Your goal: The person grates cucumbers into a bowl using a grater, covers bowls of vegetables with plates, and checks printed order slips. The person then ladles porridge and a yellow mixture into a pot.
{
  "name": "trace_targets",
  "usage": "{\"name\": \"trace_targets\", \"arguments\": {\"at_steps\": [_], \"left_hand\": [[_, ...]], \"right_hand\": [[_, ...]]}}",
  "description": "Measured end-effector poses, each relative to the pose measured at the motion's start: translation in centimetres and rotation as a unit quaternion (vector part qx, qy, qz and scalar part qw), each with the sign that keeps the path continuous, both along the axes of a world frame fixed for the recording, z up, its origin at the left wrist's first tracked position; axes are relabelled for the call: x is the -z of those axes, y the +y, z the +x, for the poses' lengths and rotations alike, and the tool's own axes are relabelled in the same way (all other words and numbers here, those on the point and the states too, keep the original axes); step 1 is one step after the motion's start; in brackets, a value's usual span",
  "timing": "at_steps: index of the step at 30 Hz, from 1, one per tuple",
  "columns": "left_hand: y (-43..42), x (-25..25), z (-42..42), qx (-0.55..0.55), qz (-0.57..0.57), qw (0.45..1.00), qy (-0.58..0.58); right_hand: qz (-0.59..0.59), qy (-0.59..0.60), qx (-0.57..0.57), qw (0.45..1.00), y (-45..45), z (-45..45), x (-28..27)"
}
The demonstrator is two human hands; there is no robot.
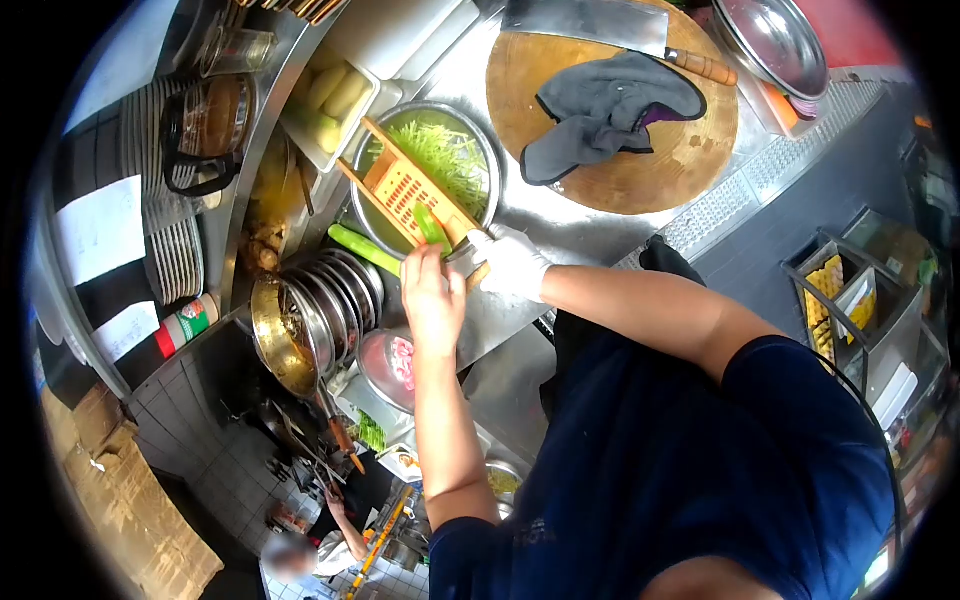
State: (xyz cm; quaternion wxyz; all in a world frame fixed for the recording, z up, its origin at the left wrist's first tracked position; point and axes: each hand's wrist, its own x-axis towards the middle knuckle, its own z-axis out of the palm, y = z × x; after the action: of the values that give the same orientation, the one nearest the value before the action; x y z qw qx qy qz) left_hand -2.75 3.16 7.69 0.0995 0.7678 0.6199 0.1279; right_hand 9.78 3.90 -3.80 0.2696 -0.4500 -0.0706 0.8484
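My right hand [510, 262], in a white glove, grips the near end of a wooden-framed grater [402, 196]. The grater slants across the rim of a metal bowl [494, 185], which holds pale green shreds [440, 150]. In my bare left hand [432, 290], the fingers close on a bright green vegetable piece [430, 228], pressed to the grater's lower part. Whether it is cucumber or a peeled stem, I cannot tell. A longer green vegetable [365, 248] lies beside the bowl, left of my left hand.
A round chopping board [700, 165] bears a cleaver [590, 22] and a grey cloth [610, 110]. Stacked metal bowls [340, 300], a bowl with pink pieces [385, 370] and a tub of pale vegetables [335, 100] stand at left. Another person [335, 545] works at lower left.
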Motion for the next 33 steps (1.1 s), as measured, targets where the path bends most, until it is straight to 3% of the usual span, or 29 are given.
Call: {"name": "trace_targets", "arguments": {"at_steps": [22,33], "left_hand": [[4.4,1.1,-1.3,0.035,-0.039,0.995,0.081],[13.4,2.7,-5.4,0.003,0.064,0.996,0.062]], "right_hand": [[-0.014,-0.001,-0.006,1.000,0.7,0.8,-1.2],[-0.025,0.022,0.014,0.999,0.3,0.4,-0.8]]}}
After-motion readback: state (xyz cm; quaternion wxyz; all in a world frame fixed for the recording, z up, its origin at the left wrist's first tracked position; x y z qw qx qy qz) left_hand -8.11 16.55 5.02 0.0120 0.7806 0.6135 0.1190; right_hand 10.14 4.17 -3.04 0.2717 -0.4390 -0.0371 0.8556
